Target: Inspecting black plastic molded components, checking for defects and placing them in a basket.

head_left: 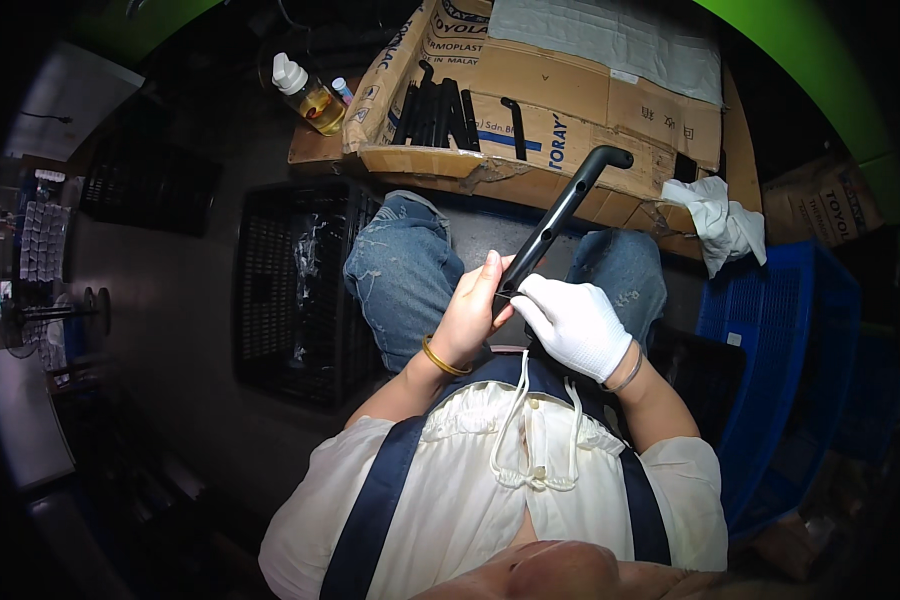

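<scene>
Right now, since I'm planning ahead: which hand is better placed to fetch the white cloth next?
Probably the right hand: it's nearer the white cloth, while the left hand grips the black tube.

Ahead of the knees [400, 270] lies a box [420, 160] with bars [428, 115] mostly in its left part, a bottle [320, 108] just left of it and a cloth [715, 220] over its right front corner. A crate [258, 340] stands left of the knees, a basket [760, 340] right.
</scene>
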`<action>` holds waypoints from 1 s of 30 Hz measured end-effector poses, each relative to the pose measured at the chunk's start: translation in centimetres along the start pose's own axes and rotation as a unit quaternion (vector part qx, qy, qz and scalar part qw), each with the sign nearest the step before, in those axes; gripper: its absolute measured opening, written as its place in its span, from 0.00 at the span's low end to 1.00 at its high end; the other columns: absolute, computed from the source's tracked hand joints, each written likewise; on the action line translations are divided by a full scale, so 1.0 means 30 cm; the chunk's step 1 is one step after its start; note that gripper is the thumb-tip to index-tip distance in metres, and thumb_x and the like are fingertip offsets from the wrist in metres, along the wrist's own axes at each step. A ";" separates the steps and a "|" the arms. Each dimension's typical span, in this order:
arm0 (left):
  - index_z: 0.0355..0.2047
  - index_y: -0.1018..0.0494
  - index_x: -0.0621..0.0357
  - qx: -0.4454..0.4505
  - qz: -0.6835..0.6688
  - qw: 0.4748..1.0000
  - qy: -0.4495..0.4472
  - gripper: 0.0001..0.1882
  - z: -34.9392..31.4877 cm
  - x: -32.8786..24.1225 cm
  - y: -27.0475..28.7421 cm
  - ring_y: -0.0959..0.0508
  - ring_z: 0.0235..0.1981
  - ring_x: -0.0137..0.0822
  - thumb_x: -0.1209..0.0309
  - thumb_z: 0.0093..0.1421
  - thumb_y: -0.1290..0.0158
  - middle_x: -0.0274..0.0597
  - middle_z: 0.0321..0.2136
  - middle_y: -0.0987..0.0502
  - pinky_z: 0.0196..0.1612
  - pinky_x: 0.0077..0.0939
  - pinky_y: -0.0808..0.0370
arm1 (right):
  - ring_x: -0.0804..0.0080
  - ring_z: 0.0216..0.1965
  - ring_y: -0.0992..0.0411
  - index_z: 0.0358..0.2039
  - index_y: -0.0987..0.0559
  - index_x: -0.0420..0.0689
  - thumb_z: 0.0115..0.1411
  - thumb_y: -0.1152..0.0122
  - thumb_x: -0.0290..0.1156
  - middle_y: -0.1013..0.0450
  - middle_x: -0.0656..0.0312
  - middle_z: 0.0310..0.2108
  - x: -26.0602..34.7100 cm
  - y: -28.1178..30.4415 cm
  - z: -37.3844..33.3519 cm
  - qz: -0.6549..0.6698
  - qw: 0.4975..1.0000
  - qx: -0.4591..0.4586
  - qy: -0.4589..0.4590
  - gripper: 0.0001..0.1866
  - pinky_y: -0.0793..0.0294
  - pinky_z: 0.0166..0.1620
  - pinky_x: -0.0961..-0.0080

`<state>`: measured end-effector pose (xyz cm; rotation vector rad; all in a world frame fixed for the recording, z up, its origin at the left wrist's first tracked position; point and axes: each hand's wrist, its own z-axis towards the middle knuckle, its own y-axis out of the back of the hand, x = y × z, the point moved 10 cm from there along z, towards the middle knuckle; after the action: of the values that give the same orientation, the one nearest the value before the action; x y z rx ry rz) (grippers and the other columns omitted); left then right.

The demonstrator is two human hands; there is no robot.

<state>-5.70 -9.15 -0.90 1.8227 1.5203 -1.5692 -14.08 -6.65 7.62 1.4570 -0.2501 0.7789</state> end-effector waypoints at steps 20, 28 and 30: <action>0.66 0.42 0.58 0.180 -0.140 0.971 0.072 0.27 -0.039 0.042 -0.071 0.44 0.15 0.18 0.54 0.74 0.65 0.29 0.21 0.36 0.17 0.13 0.47 | 0.90 0.20 0.39 0.41 0.23 0.42 0.69 0.47 0.31 0.34 0.74 0.23 -0.333 0.060 -0.060 0.434 0.858 -0.153 -0.225 0.08 0.40 0.22 0.88; 0.72 0.58 0.54 0.298 -0.080 0.946 0.096 0.37 -0.141 0.091 -0.107 0.39 0.24 0.21 0.62 0.69 0.53 0.33 0.29 0.34 0.27 0.14 0.42 | 0.93 0.15 0.46 0.49 0.25 0.42 0.69 0.46 0.33 0.37 0.77 0.22 -0.559 0.199 -0.103 0.428 0.781 -0.359 -0.279 0.12 0.48 0.16 0.91; 0.71 0.54 0.57 0.340 -0.062 0.931 0.112 0.36 -0.166 0.105 -0.111 0.37 0.25 0.22 0.61 0.69 0.54 0.32 0.28 0.34 0.31 0.14 0.40 | 0.93 0.15 0.47 0.46 0.24 0.42 0.68 0.45 0.33 0.36 0.76 0.22 -0.569 0.177 -0.077 0.471 0.781 -0.304 -0.276 0.11 0.50 0.15 0.91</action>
<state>-6.29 -2.43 -0.46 2.3667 1.2823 -2.2152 -30.58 -10.33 1.32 0.8223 -1.6287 0.8941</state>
